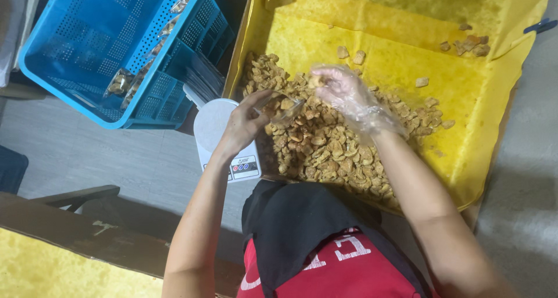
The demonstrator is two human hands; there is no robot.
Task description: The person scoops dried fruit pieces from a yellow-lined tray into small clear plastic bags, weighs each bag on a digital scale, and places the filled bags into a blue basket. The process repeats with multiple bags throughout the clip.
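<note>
A heap of brown fried snack pieces (325,150) lies on yellow paper in a wide box (465,100). My left hand (247,121) pinches a small clear plastic bag (285,107) holding a few pieces, just above the heap's left side. My right hand (343,89), in a clear plastic glove, holds snack pieces at the fingertips right beside the bag's mouth.
A small white kitchen scale (218,135) stands left of the box on the grey floor. A blue perforated crate (116,48) sits at upper left with a few filled bags (139,71) inside. A dark wooden frame (87,216) crosses the lower left. Scattered pieces (468,44) lie at the box's far right.
</note>
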